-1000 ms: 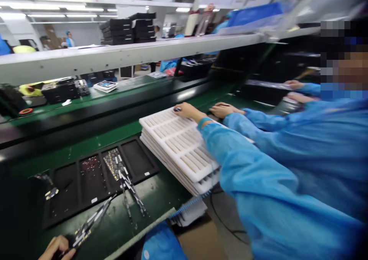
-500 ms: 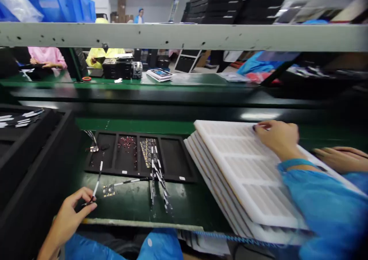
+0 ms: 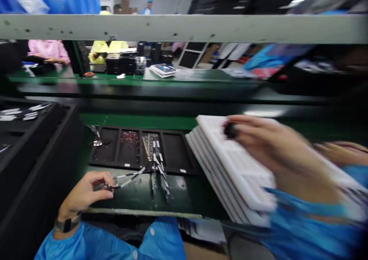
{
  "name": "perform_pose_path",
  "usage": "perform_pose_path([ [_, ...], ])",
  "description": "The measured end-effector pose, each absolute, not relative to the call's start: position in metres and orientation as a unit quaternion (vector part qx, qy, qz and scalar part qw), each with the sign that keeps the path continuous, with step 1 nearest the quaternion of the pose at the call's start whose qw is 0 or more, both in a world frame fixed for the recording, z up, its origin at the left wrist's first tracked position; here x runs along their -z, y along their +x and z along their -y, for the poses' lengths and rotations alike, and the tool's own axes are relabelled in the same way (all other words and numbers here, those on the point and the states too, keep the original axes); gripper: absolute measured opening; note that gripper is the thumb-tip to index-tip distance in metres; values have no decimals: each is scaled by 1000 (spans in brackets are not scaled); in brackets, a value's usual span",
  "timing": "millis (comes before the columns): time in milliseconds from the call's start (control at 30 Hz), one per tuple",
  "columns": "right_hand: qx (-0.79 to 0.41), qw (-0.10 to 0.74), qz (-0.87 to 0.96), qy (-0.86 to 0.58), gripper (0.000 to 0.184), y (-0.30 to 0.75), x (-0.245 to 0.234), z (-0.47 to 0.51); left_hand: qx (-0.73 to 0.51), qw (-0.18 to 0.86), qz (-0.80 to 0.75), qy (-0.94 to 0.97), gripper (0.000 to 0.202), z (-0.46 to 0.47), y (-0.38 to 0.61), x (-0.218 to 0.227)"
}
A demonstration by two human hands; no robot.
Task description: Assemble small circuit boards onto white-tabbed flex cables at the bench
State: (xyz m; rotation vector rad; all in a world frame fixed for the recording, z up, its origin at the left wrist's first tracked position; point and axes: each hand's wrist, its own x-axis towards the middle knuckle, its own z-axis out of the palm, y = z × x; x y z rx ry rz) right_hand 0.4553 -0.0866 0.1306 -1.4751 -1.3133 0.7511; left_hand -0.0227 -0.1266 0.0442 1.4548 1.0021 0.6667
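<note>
"Pinching that strip cable by its end?"

"The left hand, probably for control, above the counter. The right hand holds a blurred dark piece over white trays, likely stacked to save space."

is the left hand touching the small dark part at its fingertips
Touching. The head view shows the small dark part pinched between the thumb and forefinger of the left hand.

The green workbench I watched remotely bore a four-compartment black tray, stacked white slotted trays and trailing flex-cable ends.
</note>
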Motion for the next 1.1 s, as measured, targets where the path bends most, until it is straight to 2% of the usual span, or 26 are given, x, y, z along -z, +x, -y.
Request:
perform_pose_path([
  [67, -475, 519, 469, -535, 29, 404, -108, 82, -269, 575, -418, 650, 22, 103, -16, -47],
  [133, -574, 546, 407, -454, 32, 361, -83, 70, -255, 561, -417, 668, 23, 79, -9, -49],
  [300, -674, 608, 230, -350, 30, 311, -18, 25, -247, 540, -409, 692, 43, 32, 2, -47],
  [500, -702, 592, 203, -341, 22, 308, 19, 2, -286, 572, -378, 670, 49, 6, 6, -29],
  [633, -705, 571, 270, -323, 31, 308, 18, 9, -328, 615, -359, 622, 50, 3, 13, -15],
  [833, -700, 526, 326, -356, 39, 295, 24, 21, -342, 628, -375, 590, 41, 6, 22, -12],
  [1100, -671, 484, 373, -420, 30, 276, 19, 38, -338, 633, -377, 585, 39, 5, 31, -5],
])
